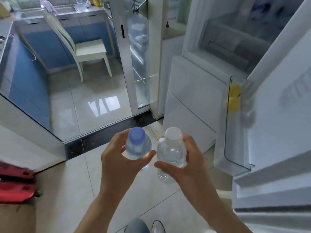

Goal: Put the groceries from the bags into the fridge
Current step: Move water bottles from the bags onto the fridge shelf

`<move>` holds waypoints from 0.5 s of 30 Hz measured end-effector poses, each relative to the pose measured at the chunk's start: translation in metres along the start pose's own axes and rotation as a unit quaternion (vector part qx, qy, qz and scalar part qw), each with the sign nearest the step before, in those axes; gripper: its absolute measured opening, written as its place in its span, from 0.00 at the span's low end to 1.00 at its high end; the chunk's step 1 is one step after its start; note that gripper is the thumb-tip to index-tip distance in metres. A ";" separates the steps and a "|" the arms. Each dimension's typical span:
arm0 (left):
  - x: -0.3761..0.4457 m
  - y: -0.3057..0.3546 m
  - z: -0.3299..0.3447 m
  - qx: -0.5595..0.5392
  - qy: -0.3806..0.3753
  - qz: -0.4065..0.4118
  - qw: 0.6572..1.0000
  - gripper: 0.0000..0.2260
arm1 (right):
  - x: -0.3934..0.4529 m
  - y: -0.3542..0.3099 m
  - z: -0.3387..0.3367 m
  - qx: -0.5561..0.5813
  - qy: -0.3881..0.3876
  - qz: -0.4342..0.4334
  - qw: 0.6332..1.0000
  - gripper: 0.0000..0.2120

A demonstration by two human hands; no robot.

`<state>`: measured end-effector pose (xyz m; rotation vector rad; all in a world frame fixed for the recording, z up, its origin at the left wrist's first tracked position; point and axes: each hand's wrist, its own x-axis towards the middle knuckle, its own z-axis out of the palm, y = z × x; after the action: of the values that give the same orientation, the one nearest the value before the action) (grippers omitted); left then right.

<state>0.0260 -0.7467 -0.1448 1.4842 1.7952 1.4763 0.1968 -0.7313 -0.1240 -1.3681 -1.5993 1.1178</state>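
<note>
My left hand (pixel 117 163) grips a clear water bottle with a blue cap (pixel 137 137) upright in front of me. Right beside it, my right hand (pixel 188 167) grips a second clear bottle with a white cap (pixel 173 135). The two bottles nearly touch above the tiled floor. The fridge (pixel 223 47) stands open at the right, its door (pixel 276 115) swung toward me. A clear door shelf (pixel 230 135) holds yellow fruit (pixel 233 100). The grocery bags are out of view.
A white chair (pixel 87 51) stands by blue kitchen cabinets (pixel 42 41) beyond a dark floor threshold (pixel 107 133). A glass sliding door frame (pixel 124 56) rises in the middle. Something red (pixel 16 184) lies at the lower left. My shoe (pixel 158 227) shows below.
</note>
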 end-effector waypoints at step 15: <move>0.267 -0.017 0.070 -0.073 -0.164 0.087 0.980 0.23 | 0.197 -0.018 0.004 0.048 0.226 0.044 0.972 0.29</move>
<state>-0.0247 -0.4777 -0.1026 1.7275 1.3649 1.3159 0.1561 -0.5386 -0.1093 -1.5109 -1.1511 0.8419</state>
